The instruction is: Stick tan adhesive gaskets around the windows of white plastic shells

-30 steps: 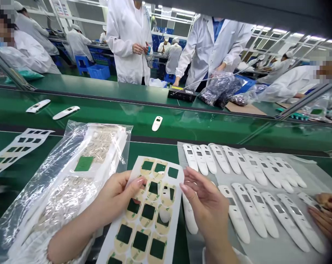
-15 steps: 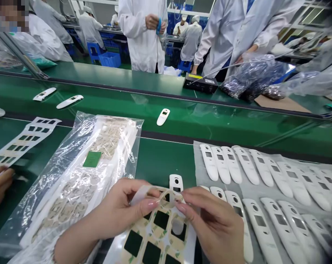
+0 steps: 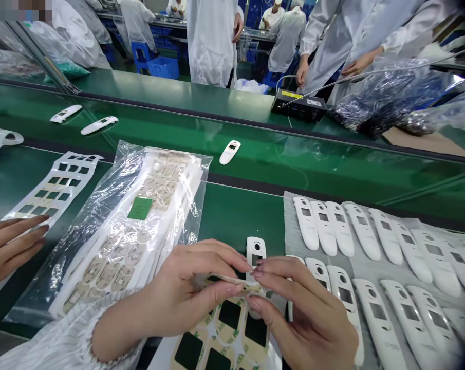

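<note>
My left hand (image 3: 193,288) pinches the curled upper edge of a sticker sheet (image 3: 217,344) with tan adhesive shapes and dark squares. On the right, my right hand (image 3: 305,313) pinches the same edge, its fingertips close to those of my left hand. The sheet's lower part lies beneath both hands. Just beyond the fingertips is a white casing (image 3: 256,250) with a round hole and a window, partly hidden. What sits between the fingertips is too small to tell.
White casings (image 3: 378,313) lie in rows on pale wrapping at right. A plastic bag (image 3: 120,241) of sticker sheets lies at left, beside another person's hand (image 3: 16,246) on a sheet (image 3: 53,192). Further casings (image 3: 230,152) rest on the green strip beyond.
The sheet's upper edge is folded flatter between my fingers, and my fingertips have come closer together. The other person's hand has spread over its sheet. The view has shifted slightly.
</note>
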A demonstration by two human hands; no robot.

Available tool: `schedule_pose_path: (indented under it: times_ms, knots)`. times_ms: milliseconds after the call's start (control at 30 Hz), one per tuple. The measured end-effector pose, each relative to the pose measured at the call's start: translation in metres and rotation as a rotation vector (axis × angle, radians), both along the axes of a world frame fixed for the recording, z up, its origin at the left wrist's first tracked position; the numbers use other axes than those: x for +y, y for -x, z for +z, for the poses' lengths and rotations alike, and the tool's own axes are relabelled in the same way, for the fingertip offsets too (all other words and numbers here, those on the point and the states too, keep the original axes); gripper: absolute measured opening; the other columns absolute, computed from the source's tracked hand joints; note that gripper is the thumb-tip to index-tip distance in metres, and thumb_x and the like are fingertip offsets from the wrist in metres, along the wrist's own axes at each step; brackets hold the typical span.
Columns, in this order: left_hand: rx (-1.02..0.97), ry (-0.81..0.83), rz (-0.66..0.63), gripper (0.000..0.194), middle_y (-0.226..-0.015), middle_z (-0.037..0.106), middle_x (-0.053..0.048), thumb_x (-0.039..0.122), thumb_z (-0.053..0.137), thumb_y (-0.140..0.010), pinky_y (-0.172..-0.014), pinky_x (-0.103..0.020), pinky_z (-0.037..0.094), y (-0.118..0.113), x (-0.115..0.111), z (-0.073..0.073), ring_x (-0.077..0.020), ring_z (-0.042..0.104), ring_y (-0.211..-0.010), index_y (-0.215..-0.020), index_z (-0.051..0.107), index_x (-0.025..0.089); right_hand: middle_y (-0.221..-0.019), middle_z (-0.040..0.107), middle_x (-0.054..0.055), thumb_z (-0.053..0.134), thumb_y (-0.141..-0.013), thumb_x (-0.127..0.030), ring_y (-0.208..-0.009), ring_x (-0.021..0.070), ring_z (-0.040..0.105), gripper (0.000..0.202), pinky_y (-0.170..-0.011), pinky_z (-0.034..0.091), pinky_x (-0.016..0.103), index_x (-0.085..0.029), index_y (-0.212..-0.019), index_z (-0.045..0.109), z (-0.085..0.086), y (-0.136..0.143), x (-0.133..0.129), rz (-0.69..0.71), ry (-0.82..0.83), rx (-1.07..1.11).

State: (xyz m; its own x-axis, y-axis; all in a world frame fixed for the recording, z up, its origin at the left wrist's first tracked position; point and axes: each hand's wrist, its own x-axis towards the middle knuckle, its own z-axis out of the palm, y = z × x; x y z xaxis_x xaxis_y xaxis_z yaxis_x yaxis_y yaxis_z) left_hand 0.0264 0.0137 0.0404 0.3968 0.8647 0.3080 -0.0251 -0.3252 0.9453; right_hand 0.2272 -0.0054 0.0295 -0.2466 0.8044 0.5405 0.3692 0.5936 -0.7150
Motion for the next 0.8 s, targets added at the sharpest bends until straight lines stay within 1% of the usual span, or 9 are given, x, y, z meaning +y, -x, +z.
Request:
schedule_pose_path:
  times_ms: [100, 233, 400, 467, 533, 600, 633, 700, 800]
  knots:
    - [0.01, -0.065, -0.043, 0.018, -0.106, 0.072, -0.007, 0.002, 0.062, -0.084, -0.094, -0.033, 0.055, 0.001, -0.003, 0.002, -0.0211, 0.066, -0.105, -0.091, 0.069, 0.017, -0.087, 0.066, 0.006, 0.065, -0.077, 0.001, -0.086, 0.0182, 0.064, 0.026, -0.071, 0.056, 0.034, -0.019, -0.094, 0.067, 0.003, 0.001, 0.002, 0.019, -0.005, 0.002]
    - [0.0, -0.078, -0.107, 0.019, -0.105, 0.073, -0.008, -0.001, 0.057, -0.085, -0.094, -0.035, 0.054, -0.001, -0.005, 0.003, -0.0208, 0.067, -0.103, -0.086, 0.065, 0.016, -0.079, 0.064, 0.003, 0.064, -0.077, 0.002, -0.079, 0.0162, 0.063, 0.024, -0.066, 0.056, 0.031, -0.019, -0.087, 0.066, 0.007, 0.003, 0.004, 0.057, 0.031, 0.055]
    - [0.02, -0.099, -0.088, 0.02, -0.103, 0.074, -0.008, 0.0, 0.055, -0.086, -0.094, -0.037, 0.055, -0.004, -0.007, 0.004, -0.0201, 0.07, -0.097, -0.085, 0.064, 0.018, -0.076, 0.062, 0.002, 0.064, -0.077, 0.002, -0.082, 0.0178, 0.064, 0.024, -0.069, 0.056, 0.034, -0.02, -0.084, 0.066, 0.002, 0.003, 0.004, 0.076, 0.09, 0.112]
    - [0.027, -0.116, -0.078, 0.021, -0.101, 0.074, -0.008, 0.0, 0.054, -0.087, -0.092, -0.036, 0.055, -0.005, -0.007, 0.005, -0.0205, 0.07, -0.096, -0.087, 0.065, 0.018, -0.077, 0.062, 0.002, 0.064, -0.077, 0.002, -0.085, 0.0188, 0.064, 0.025, -0.072, 0.056, 0.035, -0.021, -0.086, 0.066, -0.001, 0.003, 0.003, 0.056, 0.085, 0.106]
    - [0.038, -0.15, -0.062, 0.023, -0.101, 0.074, -0.009, -0.002, 0.054, -0.086, -0.09, -0.035, 0.056, -0.005, -0.007, 0.007, -0.0211, 0.07, -0.097, -0.09, 0.066, 0.018, -0.083, 0.062, 0.004, 0.066, -0.077, -0.001, -0.093, 0.0212, 0.064, 0.027, -0.078, 0.056, 0.039, -0.021, -0.095, 0.065, -0.003, 0.003, 0.002, -0.016, 0.046, 0.1]
    - [0.063, -0.187, -0.053, 0.025, -0.102, 0.074, -0.009, -0.003, 0.055, -0.085, -0.091, -0.034, 0.056, -0.004, -0.008, 0.008, -0.0213, 0.07, -0.099, -0.093, 0.066, 0.017, -0.094, 0.062, 0.006, 0.07, -0.076, -0.005, -0.101, 0.0245, 0.062, 0.031, -0.083, 0.055, 0.042, -0.021, -0.102, 0.062, -0.003, 0.005, -0.001, -0.119, -0.028, 0.066]
    - [0.08, -0.203, -0.056, 0.026, -0.104, 0.074, -0.009, -0.004, 0.055, -0.084, -0.092, -0.033, 0.056, -0.004, -0.009, 0.007, -0.0212, 0.069, -0.1, -0.095, 0.066, 0.017, -0.098, 0.061, 0.007, 0.072, -0.075, -0.007, -0.103, 0.0252, 0.061, 0.032, -0.083, 0.055, 0.042, -0.021, -0.102, 0.062, -0.001, 0.006, -0.003, -0.19, -0.073, 0.038]
    - [0.117, -0.223, -0.057, 0.029, -0.107, 0.073, -0.007, -0.003, 0.056, -0.084, -0.093, -0.032, 0.057, -0.003, -0.009, 0.006, -0.0203, 0.069, -0.103, -0.1, 0.066, 0.019, -0.1, 0.059, 0.006, 0.075, -0.075, -0.01, -0.097, 0.0226, 0.061, 0.028, -0.075, 0.056, 0.037, -0.023, -0.097, 0.063, 0.004, 0.008, -0.009, -0.314, -0.142, -0.065]
    - [0.12, -0.307, -0.043, 0.026, -0.107, 0.072, -0.008, -0.003, 0.056, -0.084, -0.092, -0.032, 0.058, -0.002, -0.008, 0.004, -0.0197, 0.069, -0.102, -0.1, 0.064, 0.015, -0.089, 0.059, 0.003, 0.076, -0.074, -0.011, -0.079, 0.015, 0.059, 0.022, -0.062, 0.054, 0.029, -0.022, -0.091, 0.067, 0.013, 0.01, -0.017, -0.376, -0.163, -0.211]
